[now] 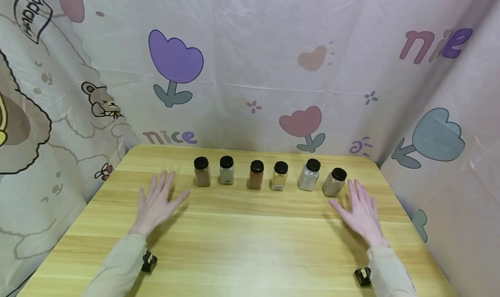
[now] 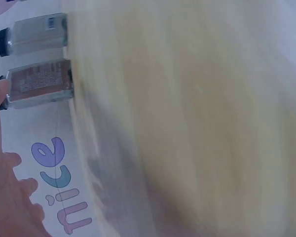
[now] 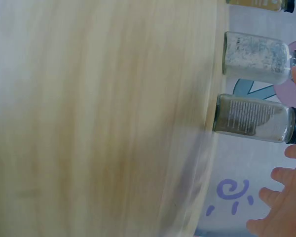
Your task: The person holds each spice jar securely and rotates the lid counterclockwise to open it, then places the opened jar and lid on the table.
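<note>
Several black-capped glass jars stand in a loose row toward the back of the table. My left hand (image 1: 155,203), fingers spread, hovers to the left of the brown-filled jar (image 1: 202,175); a whitish jar (image 1: 227,173) stands beside that one. In the middle are a reddish-brown jar (image 1: 256,178) and a yellow jar (image 1: 279,179). A jar with pale, whitish contents (image 1: 308,178) follows. Rightmost is a grey-brown jar (image 1: 333,186), close by the thumb of my right hand (image 1: 361,214), whose fingers are also spread. Neither hand holds anything.
The wooden table (image 1: 254,245) stretches in front of the jars. A printed curtain (image 1: 250,62) hangs behind it and along both sides. Each sleeved wrist carries a small black device, one on the left (image 1: 149,262) and one on the right (image 1: 363,276).
</note>
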Action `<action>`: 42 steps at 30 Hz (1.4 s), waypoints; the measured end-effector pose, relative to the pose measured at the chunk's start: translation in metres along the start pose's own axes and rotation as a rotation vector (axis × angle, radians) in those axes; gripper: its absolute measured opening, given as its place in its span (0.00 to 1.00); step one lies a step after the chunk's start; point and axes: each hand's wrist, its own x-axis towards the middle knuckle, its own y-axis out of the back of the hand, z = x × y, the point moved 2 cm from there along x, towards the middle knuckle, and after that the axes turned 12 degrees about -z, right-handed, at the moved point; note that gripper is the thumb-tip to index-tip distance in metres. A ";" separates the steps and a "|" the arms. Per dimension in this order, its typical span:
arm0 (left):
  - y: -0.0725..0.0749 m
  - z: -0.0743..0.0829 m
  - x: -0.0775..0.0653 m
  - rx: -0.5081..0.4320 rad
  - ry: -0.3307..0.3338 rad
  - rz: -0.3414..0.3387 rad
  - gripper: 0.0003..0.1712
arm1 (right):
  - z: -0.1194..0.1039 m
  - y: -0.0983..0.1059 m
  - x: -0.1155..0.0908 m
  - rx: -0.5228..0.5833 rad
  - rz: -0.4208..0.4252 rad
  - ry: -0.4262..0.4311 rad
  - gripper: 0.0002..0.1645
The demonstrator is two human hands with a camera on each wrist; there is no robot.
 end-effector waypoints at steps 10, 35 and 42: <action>0.003 0.009 0.018 -0.327 -0.058 -0.111 0.52 | -0.004 0.001 0.002 0.314 -0.048 -0.036 0.55; -0.007 0.012 0.062 -0.841 -0.189 -0.178 0.51 | -0.018 0.004 -0.003 0.666 0.063 -0.134 0.40; -0.006 0.017 0.069 -0.830 -0.213 -0.200 0.50 | -0.024 0.004 -0.004 0.620 0.137 -0.175 0.33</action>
